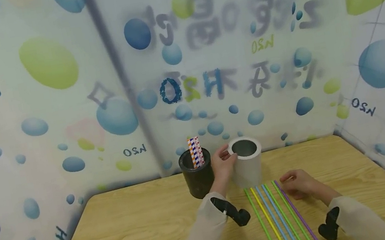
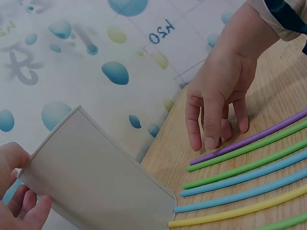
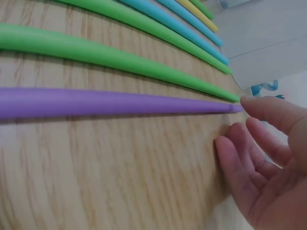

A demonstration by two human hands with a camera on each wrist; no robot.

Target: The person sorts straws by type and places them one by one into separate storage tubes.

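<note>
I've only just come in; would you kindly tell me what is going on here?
A person's left hand holds the white cup near its rim. Their right hand is by the far end of the purple straw; whether it touches is unclear. Six other plain straws lie alongside in a row on the table. Left of the white cup, a black cup holds patterned straws.

Wood-grain tabletop (image 1: 138, 229) is spanning the head view's bottom; black cup (image 1: 199, 182) and white cup (image 1: 248, 172) are standing at lower centre; seven coloured straws (image 1: 284, 218) are lying lower right.
</note>
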